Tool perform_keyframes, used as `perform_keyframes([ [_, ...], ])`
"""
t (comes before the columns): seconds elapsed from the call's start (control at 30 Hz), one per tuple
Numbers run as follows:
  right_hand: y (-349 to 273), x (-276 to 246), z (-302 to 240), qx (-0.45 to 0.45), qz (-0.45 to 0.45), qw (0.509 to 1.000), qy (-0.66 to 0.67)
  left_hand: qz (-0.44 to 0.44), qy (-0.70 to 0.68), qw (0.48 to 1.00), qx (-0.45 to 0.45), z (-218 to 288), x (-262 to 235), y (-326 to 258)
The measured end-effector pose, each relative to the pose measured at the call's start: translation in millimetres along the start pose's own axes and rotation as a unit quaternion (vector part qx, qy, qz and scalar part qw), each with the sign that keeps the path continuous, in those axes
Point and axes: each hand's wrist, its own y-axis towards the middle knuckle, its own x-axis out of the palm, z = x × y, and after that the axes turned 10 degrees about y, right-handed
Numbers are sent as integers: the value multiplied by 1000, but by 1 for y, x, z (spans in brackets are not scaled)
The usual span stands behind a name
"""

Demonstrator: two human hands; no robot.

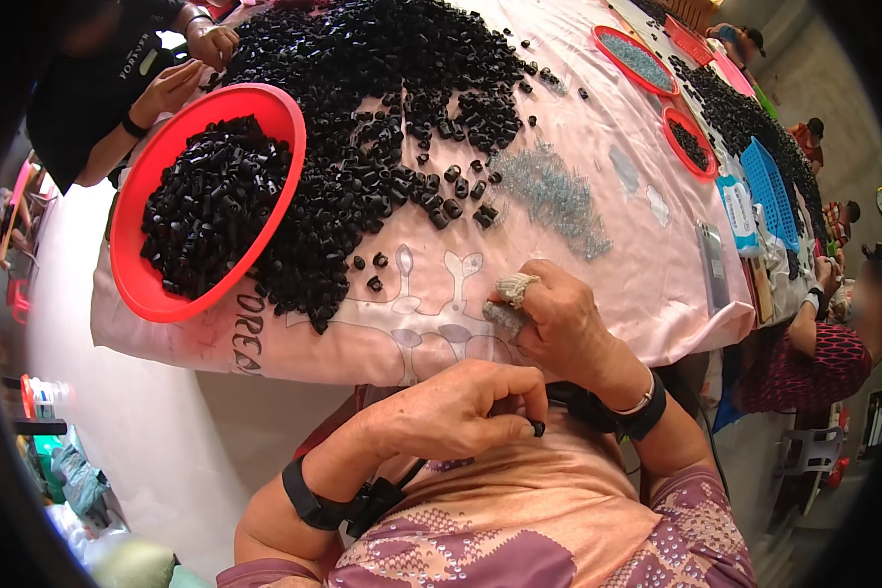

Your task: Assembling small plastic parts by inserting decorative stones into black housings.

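Note:
My left hand [461, 407] is curled in front of my chest, its fingertips pinching a small black plastic piece [537, 427]. My right hand [559, 318] rests at the near edge of the pink-covered table [647, 284], with cloth wraps on two fingers; whether it holds anything I cannot tell. A heap of small black plastic caps [382, 88] covers the middle of the table. A pile of thin silvery metal parts [559, 196] lies just beyond my right hand. A round red bowl [132, 265] full of black caps leans at the left.
Another person's hands [191, 64] work at the far left corner. Further red trays [691, 142], a blue basket [769, 186] and a phone [712, 260] lie to the right. A seated person [818, 353] is at the right edge, and others sit farther back.

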Motion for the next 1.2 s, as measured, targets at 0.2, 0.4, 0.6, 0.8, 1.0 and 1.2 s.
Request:
perform_keyframes([
  [0.2,-11,-11,5,46,-17,998,25,-3,9,1000,6,-3,1,1],
  [0.4,-2,-6,1,57,-10,998,35,-19,8,1000,-17,5,-1,1],
  [0.6,-3,-2,-2,1,-35,998,-45,15,-86,995,-42,1,-1,-3],
  [0.8,-6,1,-1,-43,3,999,-14,139,-246,959,-18,-2,-9,-5],
  [1.0,-14,-12,10,117,52,939,318,253,-252,934,-20,-9,-13,0],
  [1.2,-15,-15,-2,154,49,847,506,291,-252,922,-30,-11,-12,2],
])
